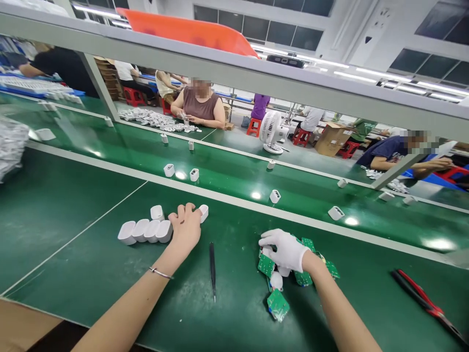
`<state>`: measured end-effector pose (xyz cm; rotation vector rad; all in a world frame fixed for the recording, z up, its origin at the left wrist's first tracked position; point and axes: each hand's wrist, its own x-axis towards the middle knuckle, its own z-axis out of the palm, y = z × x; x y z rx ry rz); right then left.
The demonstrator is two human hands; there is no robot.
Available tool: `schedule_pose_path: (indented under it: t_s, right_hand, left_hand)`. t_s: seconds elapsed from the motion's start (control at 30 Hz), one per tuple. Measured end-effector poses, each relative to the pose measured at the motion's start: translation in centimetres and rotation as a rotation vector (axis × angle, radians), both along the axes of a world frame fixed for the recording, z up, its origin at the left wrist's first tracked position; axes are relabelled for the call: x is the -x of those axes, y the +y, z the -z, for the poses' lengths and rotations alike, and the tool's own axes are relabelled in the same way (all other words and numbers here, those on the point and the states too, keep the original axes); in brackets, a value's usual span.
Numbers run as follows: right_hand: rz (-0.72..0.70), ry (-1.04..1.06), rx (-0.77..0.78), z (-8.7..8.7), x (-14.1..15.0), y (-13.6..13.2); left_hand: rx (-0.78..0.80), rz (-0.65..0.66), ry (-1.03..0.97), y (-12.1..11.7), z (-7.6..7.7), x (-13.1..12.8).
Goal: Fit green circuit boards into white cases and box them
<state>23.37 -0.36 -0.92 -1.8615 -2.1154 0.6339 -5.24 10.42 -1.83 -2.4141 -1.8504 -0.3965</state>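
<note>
My left hand, bare, reaches palm down over the table with its fingers bent and apart. By its thumb lies a white plastic housing, partly hidden by the hand. Left of the fingers stands a row of white housings, with a single housing behind it. My right hand, in a white glove, is closed over a heap of green circuit boards, fingers curled round a circuit board at the left edge. Another circuit board lies nearer me. Black tweezers rest between my hands.
Red-handled pliers lie at the right. Beyond a pale rail, several white housings sit on a green belt. A frame bar crosses above, bearing an orange tray. Co-workers and a white fan are across.
</note>
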Motion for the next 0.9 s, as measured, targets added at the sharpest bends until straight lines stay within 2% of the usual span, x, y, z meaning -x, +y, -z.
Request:
schedule_pose_path:
  t_s: [0.17,0.33,0.47,0.53,0.6,0.67,0.77,0.9]
  right_hand:
    - [-0.068,0.011,-0.001,1.1,-0.8,-1.5]
    - [0.024,-0.077,-0.057,1.6,-0.1,-1.0]
    - [0.109,-0.102,-0.12,1.8,1.1,-0.6]
    - [0.081,-0.077,-0.134,1.3,1.4,-0.8]
    - [-0.003,-0.042,-0.09,0.5,1.9,-1.2]
    - [-0.038,-0.084,-0.01,-0.3,2.7,-1.4]
    - [0.065,-0.229,0.063,-0.8,4.2,-0.7]
    - [0.24,-0.282,0.091,0.1,4.8,1.5]
  left_hand:
    - [-0.058,0.015,-0.073,-0.1,0.8,-1.2]
    - [-0.072,0.233,-0.159,1.3,2.4,-1.0]
    - [0.012,0.442,-0.403,2.4,2.7,-0.6]
    - [0.031,0.502,-0.501,2.3,2.7,-0.9]
    - [0.017,0.47,-0.566,1.8,2.7,-1.4]
    - [0.0,0.355,-0.606,1.2,3.1,-2.1]
    - [0.044,0.193,-0.644,0.9,4.2,-2.8]
    - [0.187,0.123,-0.707,1.7,5.5,-2.7]
